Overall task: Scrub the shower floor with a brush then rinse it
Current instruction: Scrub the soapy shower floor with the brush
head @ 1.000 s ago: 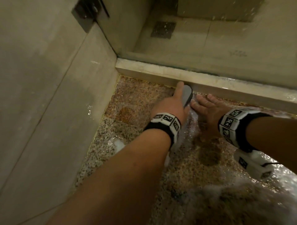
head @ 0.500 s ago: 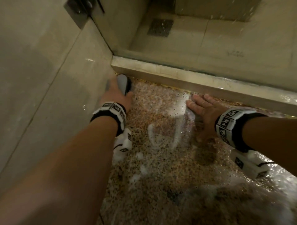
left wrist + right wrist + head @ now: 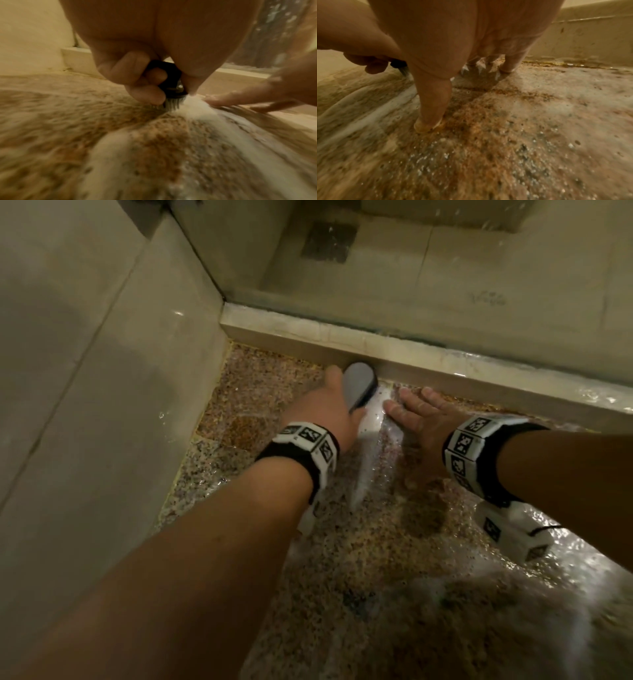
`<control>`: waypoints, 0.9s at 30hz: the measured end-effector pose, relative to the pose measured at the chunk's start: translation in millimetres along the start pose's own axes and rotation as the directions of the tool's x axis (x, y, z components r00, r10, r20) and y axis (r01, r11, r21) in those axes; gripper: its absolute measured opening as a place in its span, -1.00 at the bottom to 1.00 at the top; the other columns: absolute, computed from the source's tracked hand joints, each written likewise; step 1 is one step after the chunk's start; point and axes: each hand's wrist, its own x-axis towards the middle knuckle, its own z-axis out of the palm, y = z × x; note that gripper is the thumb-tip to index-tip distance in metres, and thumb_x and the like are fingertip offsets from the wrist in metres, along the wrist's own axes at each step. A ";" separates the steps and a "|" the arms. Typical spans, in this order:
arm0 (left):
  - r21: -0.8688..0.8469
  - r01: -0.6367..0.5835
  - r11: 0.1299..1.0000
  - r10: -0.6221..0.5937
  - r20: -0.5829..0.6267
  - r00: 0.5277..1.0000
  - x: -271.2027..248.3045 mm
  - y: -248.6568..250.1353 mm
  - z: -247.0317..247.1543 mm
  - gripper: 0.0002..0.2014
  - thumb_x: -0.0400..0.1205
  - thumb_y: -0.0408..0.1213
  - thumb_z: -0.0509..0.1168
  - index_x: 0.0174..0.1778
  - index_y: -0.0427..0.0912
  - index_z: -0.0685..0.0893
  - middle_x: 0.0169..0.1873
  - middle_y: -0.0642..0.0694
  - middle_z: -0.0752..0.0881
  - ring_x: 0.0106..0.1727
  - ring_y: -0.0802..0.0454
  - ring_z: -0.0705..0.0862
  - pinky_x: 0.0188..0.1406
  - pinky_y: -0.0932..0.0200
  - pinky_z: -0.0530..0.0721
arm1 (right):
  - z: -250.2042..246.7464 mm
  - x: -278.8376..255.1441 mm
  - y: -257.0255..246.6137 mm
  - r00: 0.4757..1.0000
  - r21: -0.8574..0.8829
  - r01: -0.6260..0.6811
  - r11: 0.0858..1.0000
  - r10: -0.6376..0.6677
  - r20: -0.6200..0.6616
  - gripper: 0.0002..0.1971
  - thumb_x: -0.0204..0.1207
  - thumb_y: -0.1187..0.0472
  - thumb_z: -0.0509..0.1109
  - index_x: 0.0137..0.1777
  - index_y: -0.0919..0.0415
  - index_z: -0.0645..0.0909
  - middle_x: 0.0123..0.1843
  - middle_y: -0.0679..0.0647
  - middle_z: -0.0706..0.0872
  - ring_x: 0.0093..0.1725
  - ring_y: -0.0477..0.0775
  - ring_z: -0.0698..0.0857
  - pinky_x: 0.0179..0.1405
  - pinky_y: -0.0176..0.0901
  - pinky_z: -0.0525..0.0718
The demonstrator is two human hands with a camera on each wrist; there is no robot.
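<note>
My left hand [image 3: 329,409] grips a grey-topped scrub brush [image 3: 358,385] with a black body [image 3: 169,79] and pale bristles. The bristles press on the wet speckled shower floor [image 3: 376,559] close under the stone curb [image 3: 411,361]. A streak of white foam [image 3: 368,446] trails back from the brush. My right hand [image 3: 418,416] lies flat on the floor just right of the brush, fingers straight and spread, fingertips near the curb. In the right wrist view its thumb [image 3: 429,105] presses the wet floor, and the left hand with the brush [image 3: 399,65] shows at the left.
A tiled wall [image 3: 102,405] rises on the left and meets the curb at the corner. Beyond the curb, glass [image 3: 445,268] shows a beige floor with a dark square drain [image 3: 329,241]. Water and suds cover the floor at lower right [image 3: 513,594].
My left hand swept the brush from the left corner by the wall back right along the curb, beside my right hand. The right hand has stayed planted on the floor.
</note>
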 end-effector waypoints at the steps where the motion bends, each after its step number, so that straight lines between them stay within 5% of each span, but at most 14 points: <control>1: -0.031 0.040 0.999 -0.039 0.010 0.999 0.2 -6.1 -3.3 -0.39 0.70 0.16 0.30 0.50 -0.08 0.23 0.16 -0.24 0.71 0.07 -0.28 0.74 -0.16 -0.05 0.61 | -0.4 -0.6 0.1 1.000 -0.006 0.004 1.000 -0.004 0.008 0.39 0.24 -0.42 0.60 0.72 -0.19 -0.45 0.75 -0.06 -0.46 0.76 0.24 -0.32 0.72 0.13 -0.18; 6: 0.006 0.059 0.998 -0.059 0.082 0.995 -8.1 5.3 -2.9 -0.38 0.66 0.18 0.34 0.48 -0.12 0.34 0.25 -0.22 0.71 0.17 -0.27 0.73 -0.09 -0.01 0.58 | -2.1 -1.7 -0.4 1.000 -0.029 -0.009 1.000 0.010 0.021 0.31 0.38 -0.31 0.59 0.73 -0.17 -0.45 0.75 -0.06 -0.46 0.76 0.23 -0.32 0.72 0.10 -0.17; 11: 0.036 0.029 0.999 -0.035 0.165 0.986 -26.0 30.6 15.7 -0.34 0.66 0.26 0.28 0.45 -0.19 0.32 0.13 -0.18 0.74 0.09 -0.23 0.76 -0.13 0.02 0.61 | 1.7 4.1 -3.9 0.999 -0.209 0.036 0.977 -0.037 -0.001 0.16 0.46 -0.45 0.38 0.79 0.05 -0.23 0.78 0.09 -0.39 0.74 0.21 -0.40 0.67 0.10 -0.39; 17: -0.019 0.055 0.998 -0.053 0.102 0.993 -41.2 33.3 15.2 -0.47 0.67 0.29 0.20 0.19 -0.13 0.30 -0.15 -0.09 0.60 -0.08 -0.21 0.70 -0.15 0.00 0.57 | 6.5 14.7 -3.3 0.998 -0.304 0.063 0.951 -0.062 0.013 0.11 0.42 -0.52 0.33 0.80 -0.04 -0.10 0.79 0.06 -0.38 0.72 0.21 -0.46 0.67 0.20 -0.42; 22: -0.012 0.039 0.999 -0.036 0.157 0.987 -68.3 34.1 34.3 -0.48 0.61 0.35 0.20 0.05 -0.02 0.20 -0.41 0.04 0.47 -0.13 -0.21 0.77 0.23 -0.36 0.57 | 14.1 25.0 0.9 0.998 -0.297 0.059 0.953 -0.063 -0.002 0.24 0.22 -0.68 0.27 0.78 -0.20 -0.23 0.80 0.02 -0.35 0.70 0.26 -0.49 0.69 0.31 -0.39; 27: -0.048 0.065 0.997 -0.058 0.125 0.990 -50.1 31.9 24.5 -0.46 0.66 0.25 0.26 0.22 -0.11 0.28 -0.24 -0.04 0.62 -0.16 -0.22 0.71 -0.10 -0.07 0.66 | 11.1 20.7 -1.2 0.998 -0.361 0.062 0.931 -0.066 0.002 0.15 0.38 -0.59 0.28 0.78 -0.11 -0.24 0.80 0.03 -0.35 0.71 0.23 -0.48 0.64 0.26 -0.43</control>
